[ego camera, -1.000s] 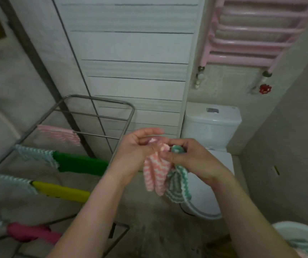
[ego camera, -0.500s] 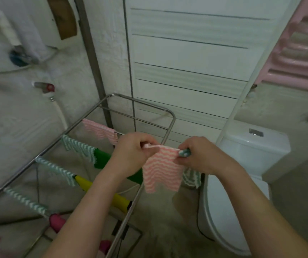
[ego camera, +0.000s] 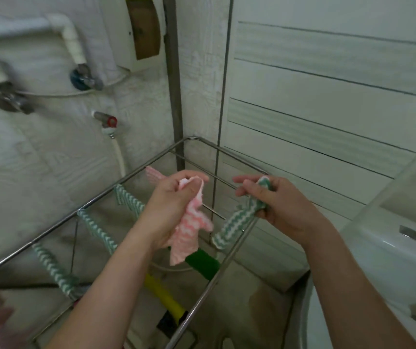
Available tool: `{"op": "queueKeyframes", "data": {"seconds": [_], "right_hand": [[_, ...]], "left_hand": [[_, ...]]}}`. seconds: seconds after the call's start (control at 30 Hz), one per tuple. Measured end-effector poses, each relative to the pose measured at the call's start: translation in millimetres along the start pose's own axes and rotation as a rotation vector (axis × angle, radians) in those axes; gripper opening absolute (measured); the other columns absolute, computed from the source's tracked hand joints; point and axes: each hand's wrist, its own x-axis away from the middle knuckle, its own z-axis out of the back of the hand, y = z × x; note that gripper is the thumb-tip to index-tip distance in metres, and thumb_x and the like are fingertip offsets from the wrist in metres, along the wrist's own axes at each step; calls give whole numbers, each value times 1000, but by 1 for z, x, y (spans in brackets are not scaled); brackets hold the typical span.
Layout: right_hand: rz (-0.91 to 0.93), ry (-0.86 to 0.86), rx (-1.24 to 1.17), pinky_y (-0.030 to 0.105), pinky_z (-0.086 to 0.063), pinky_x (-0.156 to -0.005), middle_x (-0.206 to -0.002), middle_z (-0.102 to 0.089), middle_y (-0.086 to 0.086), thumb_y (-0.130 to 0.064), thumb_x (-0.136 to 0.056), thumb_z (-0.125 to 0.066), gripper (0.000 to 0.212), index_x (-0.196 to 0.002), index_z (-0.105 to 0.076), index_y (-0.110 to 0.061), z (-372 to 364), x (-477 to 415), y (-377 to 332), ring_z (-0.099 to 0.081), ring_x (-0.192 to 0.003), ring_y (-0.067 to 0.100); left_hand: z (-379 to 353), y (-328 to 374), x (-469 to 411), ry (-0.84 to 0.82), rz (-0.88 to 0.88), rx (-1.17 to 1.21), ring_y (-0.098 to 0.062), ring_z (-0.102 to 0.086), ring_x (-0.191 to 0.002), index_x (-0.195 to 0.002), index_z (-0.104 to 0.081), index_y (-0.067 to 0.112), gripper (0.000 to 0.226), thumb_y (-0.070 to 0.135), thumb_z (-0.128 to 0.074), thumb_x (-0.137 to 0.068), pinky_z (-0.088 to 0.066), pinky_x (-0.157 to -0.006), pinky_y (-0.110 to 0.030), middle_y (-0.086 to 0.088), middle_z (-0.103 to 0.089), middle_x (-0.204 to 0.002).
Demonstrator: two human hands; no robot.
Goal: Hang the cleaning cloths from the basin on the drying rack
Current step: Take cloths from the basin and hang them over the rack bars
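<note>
**One cloth in each hand over the rack**

Above the silver metal drying rack (ego camera: pixel 98 198), the left hand (ego camera: pixel 174 197) grips a bunched pink-and-white striped cloth (ego camera: pixel 189 235). Its fingers curl round the top and the rest dangles over the rails. The right hand (ego camera: pixel 277 205) pinches a green-and-white striped cloth (ego camera: pixel 237 220) between thumb and fingers, the tail trailing down to the rack's right-hand rail. Hung green-and-white cloths (ego camera: pixel 128 201) and a hung pink cloth (ego camera: pixel 152 173) line the left side.

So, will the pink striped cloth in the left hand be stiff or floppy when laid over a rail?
Probably floppy: the pink striped cloth hangs in crumpled folds below the left hand. It seems light, as pinched fingers alone hold it. It would likely drape over the drying rack like the green striped cloths hung there.
</note>
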Motion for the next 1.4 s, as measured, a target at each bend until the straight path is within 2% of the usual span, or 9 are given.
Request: {"op": "queueKeyframes", "data": {"seconds": [0.13, 0.3, 0.4, 0.57, 0.73, 0.9, 1.03, 1.17, 1.4], "right_hand": [[-3, -262, 337, 24, -56, -76, -100, -74, -7, -37, -75, -75, 36, -108, -69, -26, -8, -40, -8, -70, -89, 9], [64, -132, 620, 32, -55, -76, -86, -73, -7, -32, -81, -73, 9, -86, -71, -25, 8, -82, 0, -69, -78, 8], [91, -112, 789, 29, -48, -64, -71, -65, -8, -34, -80, -73, 15, -72, -67, -23, 44, -102, 0, -60, -64, 8], [145, -97, 796, 24, -37, -56, -57, -54, -4, -28, -82, -71, 23, -63, -66, -16, 101, -125, 6, -46, -53, 5], [60, -178, 683, 29, -37, -64, -65, -51, 10, -31, -87, -66, 38, -80, -63, 6, 131, -131, 27, -47, -62, 14], [-80, -234, 459, 32, -37, -69, -68, -55, 22, -39, -85, -67, 46, -76, -59, 5, 146, -130, 50, -50, -68, 17], [-140, -88, 535, 32, -40, -66, -77, -66, 26, -44, -85, -63, 46, -75, -61, 1, 148, -142, 83, -52, -65, 16], [-207, 74, 639, 27, -45, -61, -65, -71, 4, -25, -91, -59, 32, -70, -68, -2, 153, -157, 107, -57, -55, 13], [-273, 318, 621, 27, -43, -57, -54, -58, 3, -24, -91, -57, 39, -55, -58, -11, 159, -180, 134, -52, -48, 15]], "left_hand": [[-19, 5, -34, -16, -56, -77, -19, -66, -77, -92, -71, 12, 13, 16, -58, -91, -55, -70, -33, -8, -71, -84], [-23, 11, -77, 100, -187, -318, -6, -67, -73, -87, -73, 19, 14, 19, -60, -91, -54, -69, -22, 5, -73, -79], [-22, 11, -107, 111, -287, -578, -1, -65, -74, -92, -73, 24, 10, 22, -64, -89, -51, -67, -18, 17, -69, -80], [-23, -1, -151, 38, -207, -760, -6, -64, -79, -91, -73, 27, 9, 29, -70, -83, -50, -72, -25, 15, -68, -82], [-18, -14, -173, -227, 23, -668, -12, -62, -94, -95, -67, 36, 32, 5, -66, -84, -50, -84, -32, 8, -66, -105], [-21, -36, -192, -69, 26, -661, -11, -66, -84, -87, -73, 23, 15, 10, -72, -80, -51, -80, -29, -1, -73, -91], [-31, -63, -213, 29, -50, -850, -23, -66, -81, -86, -72, 14, 7, 18, -72, -80, -51, -75, -36, -7, -72, -84], [-52, -93, -239, 41, -52, -1009, -20, -62, -80, -86, -66, 27, 5, 23, -63, -85, -47, -69, -29, 2, -67, -82], [-84, -122, -273, 153, -29, -937, -14, -56, -72, -93, -66, 15, 10, 23, -60, -89, -40, -60, -23, 4, -60, -78]]}}
